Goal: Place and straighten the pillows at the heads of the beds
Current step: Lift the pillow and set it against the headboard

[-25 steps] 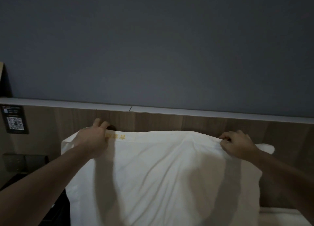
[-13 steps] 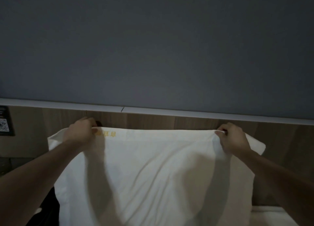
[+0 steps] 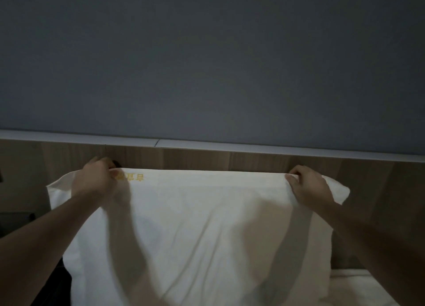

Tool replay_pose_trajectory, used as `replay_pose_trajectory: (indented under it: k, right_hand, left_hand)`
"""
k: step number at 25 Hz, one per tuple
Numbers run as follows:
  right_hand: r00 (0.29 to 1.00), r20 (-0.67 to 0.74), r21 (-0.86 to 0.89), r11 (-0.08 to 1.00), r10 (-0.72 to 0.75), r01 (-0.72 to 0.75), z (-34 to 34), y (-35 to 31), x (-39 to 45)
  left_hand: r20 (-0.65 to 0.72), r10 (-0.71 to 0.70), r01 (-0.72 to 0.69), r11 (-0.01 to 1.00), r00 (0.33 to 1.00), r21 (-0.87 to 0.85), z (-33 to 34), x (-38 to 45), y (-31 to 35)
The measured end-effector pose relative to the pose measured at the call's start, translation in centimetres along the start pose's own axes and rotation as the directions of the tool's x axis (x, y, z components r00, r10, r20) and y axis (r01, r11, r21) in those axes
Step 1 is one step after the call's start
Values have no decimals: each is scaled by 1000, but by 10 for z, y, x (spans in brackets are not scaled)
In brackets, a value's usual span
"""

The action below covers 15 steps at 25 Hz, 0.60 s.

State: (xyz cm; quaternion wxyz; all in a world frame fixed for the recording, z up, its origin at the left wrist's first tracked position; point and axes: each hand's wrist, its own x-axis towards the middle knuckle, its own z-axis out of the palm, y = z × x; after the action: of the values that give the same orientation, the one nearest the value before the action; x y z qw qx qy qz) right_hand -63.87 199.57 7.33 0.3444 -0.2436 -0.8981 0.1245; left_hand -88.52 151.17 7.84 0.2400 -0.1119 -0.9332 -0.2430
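A large white pillow (image 3: 197,232) with small yellow embroidery near its top left stands propped against the wooden headboard (image 3: 207,159). My left hand (image 3: 95,180) grips the pillow's top edge near its left corner, just left of the embroidery. My right hand (image 3: 307,186) pinches the top edge near the right corner. Between the two hands the top edge runs taut and straight. The pillow's lower part runs out of the bottom of the frame.
A white ledge (image 3: 253,146) caps the headboard under a grey wall (image 3: 207,64). White bedding (image 3: 358,287) shows at the bottom right. A dark object (image 3: 16,223), dim and unclear, sits at the left beside the bed.
Both hands have drawn the pillow's top edge outward and up, so a sagging edge is now straight. The view has shifted right; the QR-code sign at the left has left the frame.
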Motion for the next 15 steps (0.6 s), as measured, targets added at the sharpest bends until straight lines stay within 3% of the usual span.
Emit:
replay_pose_trajectory:
  k: [3,5,7,9,11,15]
  right_hand:
    - [969,190,-350,933,157,-83,-26,31,-3]
    - [933,258,-438,891,250,-118,-43,43,-3]
    - [958,174,-346,925,230,-159,-51,43,4]
    - [982,-34,-199,962,183,-186,-51,40,16]
    - [968,-154,-98,972,196,-212,-43,34,23]
    - [944,-170,16,958,284,-285,-12,31,10]
  left_hand:
    - [44,5,-7,999,999,46,-2,1,-4]
    - [73,14,-20,997,997,77,-5,3,-2]
    - [80,10,-17,996,997,92,-8,3,3]
    - [49,-1,-3,996,999,89,-10,3,5]
    - [18,-34,32,996,999,87,-10,1,4]
    - [39,-54,52,996,998,68,-7,-4,3]
